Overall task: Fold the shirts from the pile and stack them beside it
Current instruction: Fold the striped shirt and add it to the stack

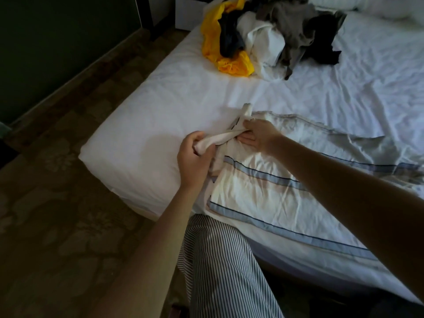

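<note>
room: bed [160, 106] under a creased white sheet [367, 76], filling centre and right of frame; dim patterned floor [57, 214] along the left.
pile [275, 35]: loose heap at top centre on the bed; yellow garment [229, 63] at its left edge, dark, white, grey and black pieces beside.
shirt [263, 191]: white with blue stripes, spread on the bed at centre right, well apart from the pile.
left hand [195, 157]: mid-frame, fingers [200, 136] curled tight round a twisted strip [220, 138] of the shirt's cloth.
right hand [259, 136]: just right of it, fingers [247, 141] curled, gripping the same strip's upper end.
trouser leg [224, 271]: striped, bottom centre, against the bed's edge.
</note>
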Demonstrator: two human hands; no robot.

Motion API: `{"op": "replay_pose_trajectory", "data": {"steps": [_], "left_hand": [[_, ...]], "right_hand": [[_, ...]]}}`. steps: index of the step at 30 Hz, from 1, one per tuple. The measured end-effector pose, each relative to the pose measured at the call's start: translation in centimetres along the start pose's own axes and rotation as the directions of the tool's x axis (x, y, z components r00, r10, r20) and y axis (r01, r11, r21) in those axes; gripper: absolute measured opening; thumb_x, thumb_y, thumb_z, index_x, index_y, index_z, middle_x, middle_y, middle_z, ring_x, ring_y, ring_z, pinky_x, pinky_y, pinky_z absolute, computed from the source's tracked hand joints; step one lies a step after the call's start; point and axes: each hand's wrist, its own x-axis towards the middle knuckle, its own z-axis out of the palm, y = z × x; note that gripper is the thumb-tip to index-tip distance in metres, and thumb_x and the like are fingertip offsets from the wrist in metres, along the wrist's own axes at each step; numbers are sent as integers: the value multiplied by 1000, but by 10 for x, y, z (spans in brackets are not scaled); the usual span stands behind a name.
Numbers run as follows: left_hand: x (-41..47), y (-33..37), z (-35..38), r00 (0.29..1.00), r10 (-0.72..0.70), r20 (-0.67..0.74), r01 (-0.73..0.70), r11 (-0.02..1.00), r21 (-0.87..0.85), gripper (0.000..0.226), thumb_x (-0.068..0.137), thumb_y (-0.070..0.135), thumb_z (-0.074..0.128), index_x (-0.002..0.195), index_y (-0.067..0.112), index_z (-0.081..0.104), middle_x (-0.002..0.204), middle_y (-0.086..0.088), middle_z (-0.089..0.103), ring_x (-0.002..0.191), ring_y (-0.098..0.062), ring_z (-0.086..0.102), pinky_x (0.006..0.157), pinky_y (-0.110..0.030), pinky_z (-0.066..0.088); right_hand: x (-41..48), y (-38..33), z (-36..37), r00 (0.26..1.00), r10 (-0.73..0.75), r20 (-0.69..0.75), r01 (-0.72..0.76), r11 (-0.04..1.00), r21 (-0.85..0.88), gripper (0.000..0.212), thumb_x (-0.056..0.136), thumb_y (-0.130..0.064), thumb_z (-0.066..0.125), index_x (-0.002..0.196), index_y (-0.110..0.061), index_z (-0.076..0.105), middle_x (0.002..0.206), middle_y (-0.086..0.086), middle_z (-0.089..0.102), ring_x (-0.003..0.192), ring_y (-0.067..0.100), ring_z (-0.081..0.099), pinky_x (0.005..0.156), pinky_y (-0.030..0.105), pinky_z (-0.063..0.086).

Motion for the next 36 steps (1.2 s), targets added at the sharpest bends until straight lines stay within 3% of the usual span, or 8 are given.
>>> {"op": "replay_pose_trajectory", "data": {"steps": [6, 10, 14, 18, 25, 27, 30, 36], "left_hand": [[-9, 20, 0, 996, -60, 59, 61, 998, -19, 33, 75, 19, 77, 104, 22, 61, 101, 2, 65, 92, -15, 64, 83, -31, 55], [-34, 33, 12, 937, 310, 162, -335, 928, 165, 14, 82, 18, 67, 91, 10, 74, 101, 1, 67, 95, -7, 60, 82, -12, 46], [-44, 16, 19, 752, 454, 478, -641, 671, 372, 27, 84, 29, 54, 87, 14, 76, 98, 0, 72, 93, -18, 65, 81, -31, 53], [-53, -2, 16, 675, 395, 623, -725, 508, 464, 34, 90, 36, 46, 102, 17, 71, 114, -1, 67, 115, -21, 56, 100, -31, 33], [-37, 35, 25, 764, 481, 430, -636, 676, 373, 34, 94, 19, 40, 113, 4, 64, 113, -8, 65, 108, -19, 55, 92, -31, 40], [-22, 37, 37, 830, 361, 425, -542, 699, 465, 48, 93, 26, 30, 124, 2, 57, 123, -13, 61, 115, -25, 53, 96, -35, 39], [-23, 18, 49, 817, 100, 567, -517, 561, 646, 72, 88, 43, 5, 147, 12, 32, 151, -10, 35, 139, -27, 31, 113, -43, 21], [-34, 1, 48, 859, 123, 497, -494, 453, 742, 57, 95, 40, 24, 139, 10, 46, 141, -12, 50, 127, -30, 50, 106, -50, 35]], "right_hand": [[-5, -10, -14, 993, -55, 102, 58, 998, -34, 14, 96, -4, 45, 106, -12, 49, 107, 16, 58, 90, 25, 61, 56, 29, 57], [-7, -16, -22, 979, -77, 190, 116, 972, -204, 14, 93, -10, 56, 106, -11, 54, 89, 7, 61, 77, 19, 62, 48, 24, 54], [0, -13, -33, 981, -184, 54, 188, 867, -462, 4, 92, -4, 51, 91, -7, 53, 81, 13, 53, 64, 21, 54, 41, 24, 44], [-1, -1, -48, 918, -397, -12, 232, 560, -795, 29, 87, -3, 46, 116, -5, 50, 101, 14, 57, 88, 30, 56, 62, 35, 47], [-19, 15, -32, 558, -741, 373, 505, -53, -861, 51, 89, -23, 36, 137, -8, 44, 143, 13, 42, 134, 30, 35, 108, 39, 23], [-13, 21, -31, 628, -588, 509, 483, -217, -848, 52, 94, -28, 28, 143, -14, 38, 153, 8, 29, 143, 24, 21, 114, 37, 11], [3, 42, -44, 798, -354, 488, 402, -289, -869, 53, 102, -32, 24, 152, -22, 8, 160, 1, 1, 147, 18, -2, 116, 34, -4], [10, 46, -48, 818, -373, 439, 379, -225, -898, 55, 101, -44, 18, 151, -29, 0, 159, 0, -7, 146, 18, -9, 117, 35, -8]]}}
